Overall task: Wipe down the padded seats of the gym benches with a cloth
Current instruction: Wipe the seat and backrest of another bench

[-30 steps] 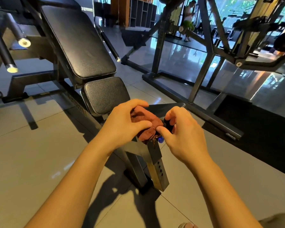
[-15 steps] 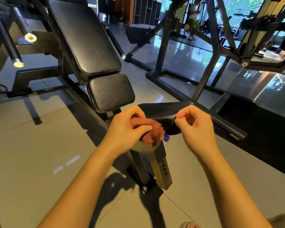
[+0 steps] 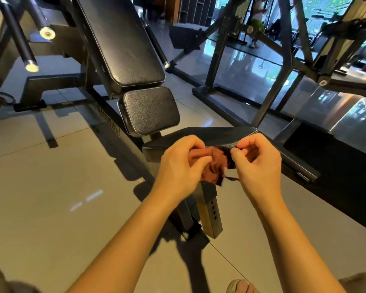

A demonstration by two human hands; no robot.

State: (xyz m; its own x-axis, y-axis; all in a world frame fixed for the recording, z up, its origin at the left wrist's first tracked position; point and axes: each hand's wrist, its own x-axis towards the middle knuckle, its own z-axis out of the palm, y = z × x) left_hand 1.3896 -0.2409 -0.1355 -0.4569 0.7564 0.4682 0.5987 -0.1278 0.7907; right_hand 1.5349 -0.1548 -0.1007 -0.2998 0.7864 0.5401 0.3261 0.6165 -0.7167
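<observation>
Left hand [image 3: 182,166] grips the bunched cloth [image 3: 213,166]; right hand [image 3: 260,163] beside perhaps pinches its edge.

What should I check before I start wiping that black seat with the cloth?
1. Cloth held: ok, the left hand grips the red-brown cloth.
2. Cloth opened flat: not ok, it is bunched up.
3. Cloth on top of the seat pad: not ok, it is at the pad's near edge.
4. Grip of the right hand on the cloth: cannot tell, its fingers curl right beside it.
5. Dirt on the pad: cannot tell.
</observation>
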